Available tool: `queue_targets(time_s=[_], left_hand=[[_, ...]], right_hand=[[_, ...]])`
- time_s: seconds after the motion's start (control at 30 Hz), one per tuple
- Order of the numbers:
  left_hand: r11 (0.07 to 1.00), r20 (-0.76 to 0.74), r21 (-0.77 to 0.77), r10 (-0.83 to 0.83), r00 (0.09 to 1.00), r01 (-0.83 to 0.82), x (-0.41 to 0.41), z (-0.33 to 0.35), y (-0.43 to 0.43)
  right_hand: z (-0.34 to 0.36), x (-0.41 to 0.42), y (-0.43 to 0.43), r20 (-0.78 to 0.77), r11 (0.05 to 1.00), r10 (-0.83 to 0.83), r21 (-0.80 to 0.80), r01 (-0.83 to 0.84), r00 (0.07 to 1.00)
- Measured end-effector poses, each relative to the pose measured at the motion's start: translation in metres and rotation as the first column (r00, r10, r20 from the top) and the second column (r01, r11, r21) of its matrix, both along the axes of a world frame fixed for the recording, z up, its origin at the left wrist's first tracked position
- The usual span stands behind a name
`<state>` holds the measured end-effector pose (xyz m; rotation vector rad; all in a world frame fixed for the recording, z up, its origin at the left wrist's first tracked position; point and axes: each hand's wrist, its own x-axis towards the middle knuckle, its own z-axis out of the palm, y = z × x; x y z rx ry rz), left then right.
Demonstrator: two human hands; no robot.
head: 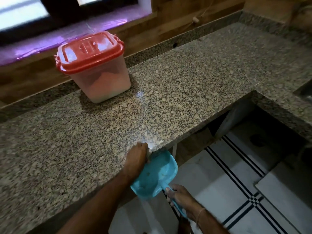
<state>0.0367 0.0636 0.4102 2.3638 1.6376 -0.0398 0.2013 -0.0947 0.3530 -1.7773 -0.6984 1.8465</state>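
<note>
Speckled granite countertop [185,81]: at six o'clock, right hand [179,195] grips a blue plastic dustpan [155,174] by its handle; left hand [137,157] blurs at the edge, its openness unclear.

The speckled granite table [168,92] ran along a wooden wall and turned a corner at the right. A translucent tub [101,81] with a red lid [89,51] stood near its back. The left grip [137,156] rested on its front edge.
</note>
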Motion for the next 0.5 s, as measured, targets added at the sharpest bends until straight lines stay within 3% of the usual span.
queue_targets(time_s=[0.17, 0.3, 0.37, 0.5], left_hand=[[0.996, 0.079, 0.037, -0.087, 0.993, 0.085, -0.009, -0.007, -0.03], [0.994, 0.427, -0.025, 0.106, 0.898, -0.105, -0.015, 0.015, -0.016], [0.988, 0.422, -0.045, 0.153, 0.894, -0.148, -0.025, 0.014, -0.003], [0.991, 0.256, -0.121, 0.093, 0.962, -0.064, -0.03, 0.014, 0.012]], right_hand=[[0.003, 0.003, 0.006, -0.01, 1.0, -0.021, 0.006, 0.021, 1.0], [0.001, 0.007, 0.01, -0.024, 1.0, -0.023, 0.019, 0.023, 0.999], [0.0, 0.009, 0.011, -0.019, 1.0, -0.019, 0.015, 0.019, 1.0], [-0.007, 0.012, 0.011, -0.025, 1.0, -0.011, 0.016, 0.011, 1.0]])
